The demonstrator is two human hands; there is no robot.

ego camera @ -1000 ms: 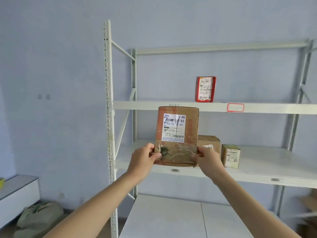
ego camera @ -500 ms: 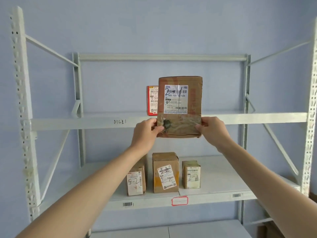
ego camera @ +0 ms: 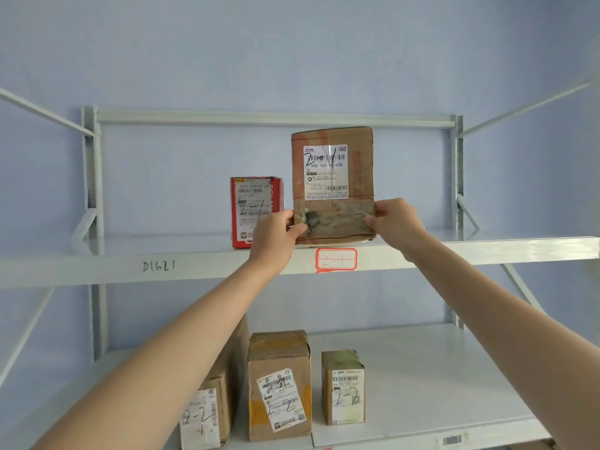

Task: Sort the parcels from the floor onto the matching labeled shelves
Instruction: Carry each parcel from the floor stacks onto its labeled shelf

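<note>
Head view: a brown cardboard parcel [ego camera: 332, 185] stands upright at the centre of the frame, its bottom edge at the front lip of the upper shelf [ego camera: 487, 248]. Whether it rests on the shelf or is held just above it cannot be told. Its white shipping sticker faces the camera, with "2-1" handwritten across the top. The left hand [ego camera: 276, 235] pinches the parcel's lower left corner, thumb on the front face and the other fingers hidden behind. The right hand [ego camera: 397, 222] clamps the lower right corner in the same way, so each grip is closed on the parcel. Both bare forearms reach up from the bottom corners of the frame.

Directly below the parcel, on the front edge of the upper shelf, is a red-bordered label [ego camera: 336, 260] faintly marked "2-1". Farther left on that edge is the handwritten mark "D1621" [ego camera: 159, 265].

Just left of the held parcel, a red box [ego camera: 255, 209] stands on the same shelf, also marked "2-1"; the left hand overlaps its lower right part.

In the lower centre of the frame, three brown boxes stand on the lower shelf [ego camera: 438, 384], each marked "2-2": a left one [ego camera: 207, 414] partly behind the left forearm, a middle one [ego camera: 279, 384], and a small one [ego camera: 343, 386] to the right. The wall behind is pale blue.
</note>
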